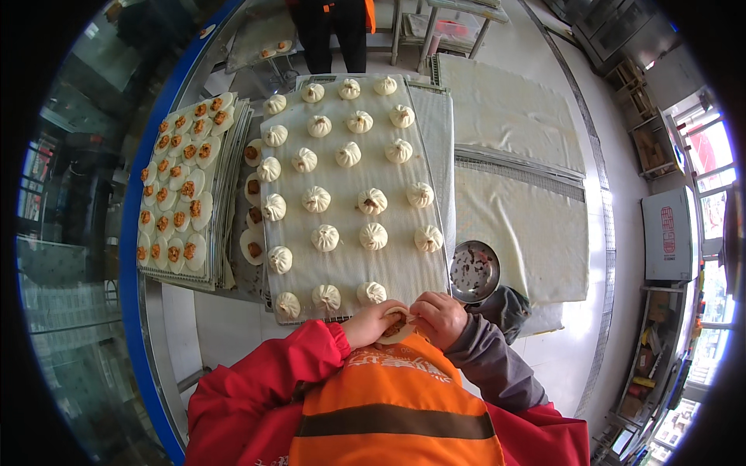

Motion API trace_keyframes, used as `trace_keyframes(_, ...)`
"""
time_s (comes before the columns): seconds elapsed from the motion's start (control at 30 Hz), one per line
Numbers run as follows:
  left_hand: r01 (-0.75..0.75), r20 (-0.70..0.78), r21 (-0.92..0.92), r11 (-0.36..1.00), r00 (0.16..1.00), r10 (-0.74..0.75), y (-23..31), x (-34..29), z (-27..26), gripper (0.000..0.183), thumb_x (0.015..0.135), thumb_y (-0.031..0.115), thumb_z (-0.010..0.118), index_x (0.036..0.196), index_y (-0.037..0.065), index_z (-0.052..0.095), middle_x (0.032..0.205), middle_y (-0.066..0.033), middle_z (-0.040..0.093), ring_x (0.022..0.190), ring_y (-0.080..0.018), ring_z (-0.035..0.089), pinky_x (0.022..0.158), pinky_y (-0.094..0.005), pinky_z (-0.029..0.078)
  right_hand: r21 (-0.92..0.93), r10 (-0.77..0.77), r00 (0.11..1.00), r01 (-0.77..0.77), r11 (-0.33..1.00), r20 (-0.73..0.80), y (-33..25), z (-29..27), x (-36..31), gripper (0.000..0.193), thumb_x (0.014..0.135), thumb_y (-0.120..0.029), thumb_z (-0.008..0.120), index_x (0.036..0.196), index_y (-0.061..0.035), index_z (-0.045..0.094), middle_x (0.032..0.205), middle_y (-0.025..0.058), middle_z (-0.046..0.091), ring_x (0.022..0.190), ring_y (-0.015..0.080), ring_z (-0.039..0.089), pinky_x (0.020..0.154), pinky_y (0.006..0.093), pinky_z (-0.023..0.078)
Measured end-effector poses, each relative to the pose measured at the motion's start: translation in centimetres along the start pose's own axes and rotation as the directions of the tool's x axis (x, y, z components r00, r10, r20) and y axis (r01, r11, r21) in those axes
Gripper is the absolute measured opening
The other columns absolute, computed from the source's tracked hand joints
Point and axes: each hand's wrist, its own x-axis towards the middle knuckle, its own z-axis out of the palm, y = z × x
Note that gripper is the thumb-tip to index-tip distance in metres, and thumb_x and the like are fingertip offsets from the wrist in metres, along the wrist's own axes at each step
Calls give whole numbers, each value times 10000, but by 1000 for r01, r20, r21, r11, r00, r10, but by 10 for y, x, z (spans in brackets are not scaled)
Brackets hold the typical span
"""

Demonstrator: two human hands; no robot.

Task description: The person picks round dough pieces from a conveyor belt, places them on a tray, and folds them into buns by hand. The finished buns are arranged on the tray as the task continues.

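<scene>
Between my two hands, close in front of the orange apron, is a half-closed bun (397, 328) with brown-orange filling showing in its round dough wrapper. My left hand (370, 325) cups the wrapper from the left side. At its right edge, the bent fingers of my right hand (440, 319) pinch the dough rim. Just beyond my hands lies a cloth-covered tray (353, 260) with rows of pleated buns; the closest one, a white bun (371, 293), sits right by my left fingers. The fingertips partly hide one another around the dough.
At left, a stack of trays (221, 225) carries flat wrappers topped with filling (189, 188). More filled wrappers (254, 194) show beside the bun tray. A metal bowl (475, 272) stands at right, near cloth-covered racks (536, 233). Beyond the tray stands a person in dark trousers (330, 35).
</scene>
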Motion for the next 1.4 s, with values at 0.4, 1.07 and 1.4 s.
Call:
trace_keyframes(0.4, -138, 194, 206, 969, 976, 98, 8, 15, -9, 391, 975, 87, 506, 1356, -1, 493, 1210, -149, 620, 1099, -203, 590, 951, -327, 464, 59, 167, 986, -166, 984, -5, -1, 3, -1, 134, 799, -49, 622, 933, -43, 631, 874, 116, 609, 781, 315, 622, 701, 395, 519)
trace_keyframes(1.07, -60, 218, -347, 936, 966, 143, -3, 10, -4, 328, 1015, 60, 420, 1338, 67, 477, 1036, -10, 560, 890, -93, 531, 778, -236, 456, 203, 199, 980, -197, 959, 13, 4, 6, -2, 121, 879, -62, 624, 995, -30, 616, 873, 152, 611, 767, 350, 638, 666, 398, 519)
trace_keyframes(1.4, -356, 10, -72, 932, 934, 358, -6, 3, 10, 335, 1044, 133, 438, 1375, 80, 421, 1111, -40, 597, 969, -108, 588, 748, -264, 515, 152, 203, 978, -194, 969, -47, -1, 5, -4, 211, 829, -76, 645, 1030, -23, 606, 873, 153, 597, 775, 362, 623, 681, 407, 512)
